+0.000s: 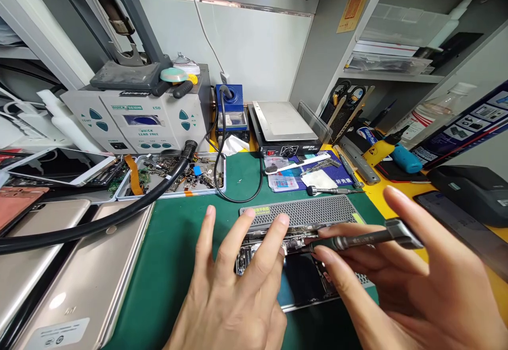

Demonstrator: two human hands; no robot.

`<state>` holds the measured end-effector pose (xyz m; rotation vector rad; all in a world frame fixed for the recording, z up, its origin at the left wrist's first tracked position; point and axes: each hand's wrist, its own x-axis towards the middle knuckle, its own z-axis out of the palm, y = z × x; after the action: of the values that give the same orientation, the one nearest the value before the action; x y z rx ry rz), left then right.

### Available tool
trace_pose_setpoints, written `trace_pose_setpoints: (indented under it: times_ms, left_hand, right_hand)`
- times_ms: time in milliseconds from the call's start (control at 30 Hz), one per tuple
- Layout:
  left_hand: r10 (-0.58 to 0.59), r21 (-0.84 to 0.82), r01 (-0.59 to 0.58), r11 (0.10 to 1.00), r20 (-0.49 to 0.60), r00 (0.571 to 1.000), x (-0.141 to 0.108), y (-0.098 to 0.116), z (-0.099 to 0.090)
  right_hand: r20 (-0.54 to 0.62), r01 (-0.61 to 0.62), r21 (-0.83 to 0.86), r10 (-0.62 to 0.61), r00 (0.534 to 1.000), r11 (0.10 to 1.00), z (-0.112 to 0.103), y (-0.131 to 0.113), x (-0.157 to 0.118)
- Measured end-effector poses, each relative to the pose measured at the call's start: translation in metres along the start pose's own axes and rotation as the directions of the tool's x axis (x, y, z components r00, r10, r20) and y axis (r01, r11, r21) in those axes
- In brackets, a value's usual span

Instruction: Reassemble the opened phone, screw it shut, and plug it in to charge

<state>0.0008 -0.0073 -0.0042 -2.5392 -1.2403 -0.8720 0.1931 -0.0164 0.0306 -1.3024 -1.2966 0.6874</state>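
Note:
An opened phone (301, 278) lies on a grey perforated pad (301, 213), its circuit parts bare along the far edge and a dark flat part nearer me. My left hand (242, 281) reaches over the phone's left side with fingers spread. One of its fingertips meets the bare parts; the thumb is hidden. Between thumb and fingers, my right hand (413, 281) grips a small screwdriver (353, 240) nearly level, index finger raised off the handle. The driver's tip points left into the phone's inner parts, close to my left fingers. Whether it sits on a screw I cannot tell.
A hot-air station (138, 120) stands at the back left, its black hose (159, 199) crossing the left side. Nearby are a tray of circuit boards (174, 195) and phone shells (87, 286). Behind the pad are a hot plate (286, 122), toothbrush (301, 163) and another screwdriver (333, 190).

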Motion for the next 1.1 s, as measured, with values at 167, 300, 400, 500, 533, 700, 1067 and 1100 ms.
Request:
trace_pose_setpoints:
  times_ms: [167,300,400,500,533,700,1067,1100]
  left_hand:
    - [0.051,0.014,-0.05,0.999,-0.047,0.998,0.0,-0.002,0.004]
    - [0.051,0.012,-0.051,0.999,-0.066,0.997,0.001,-0.003,0.005]
    - [0.034,0.009,-0.034,0.999,-0.043,0.998,0.001,-0.001,0.001]
    - [0.027,0.012,-0.026,1.0,-0.008,1.0,0.001,0.002,-0.003]
    - [0.03,0.012,-0.03,0.999,-0.012,0.999,0.0,0.003,-0.003]
    - [0.048,0.025,-0.047,0.999,-0.032,0.998,0.0,0.001,0.0]
    - [0.037,0.024,-0.037,0.999,-0.017,0.999,0.001,0.001,-0.002]
    - [0.044,0.027,-0.044,0.999,-0.033,0.998,0.001,0.0,-0.001]
  right_hand:
    - [-0.154,0.115,-0.04,-0.12,0.981,0.993,0.014,-0.001,0.002]
    - [-0.183,0.102,0.004,-0.1,0.978,0.995,0.018,0.001,0.003]
    - [-0.17,0.107,0.012,-0.103,0.98,0.994,0.018,0.001,0.002]
    - [-0.167,0.103,0.018,-0.098,0.981,0.995,0.019,0.002,0.002]
    - [-0.162,0.096,0.024,-0.09,0.983,0.995,0.02,0.002,0.001]
    - [-0.175,0.091,0.043,-0.082,0.981,0.995,0.021,0.002,0.0]
    - [-0.183,0.101,-0.003,-0.1,0.978,0.995,0.02,0.005,0.0]
    - [-0.185,0.098,-0.003,-0.097,0.978,0.995,0.02,0.005,0.0]
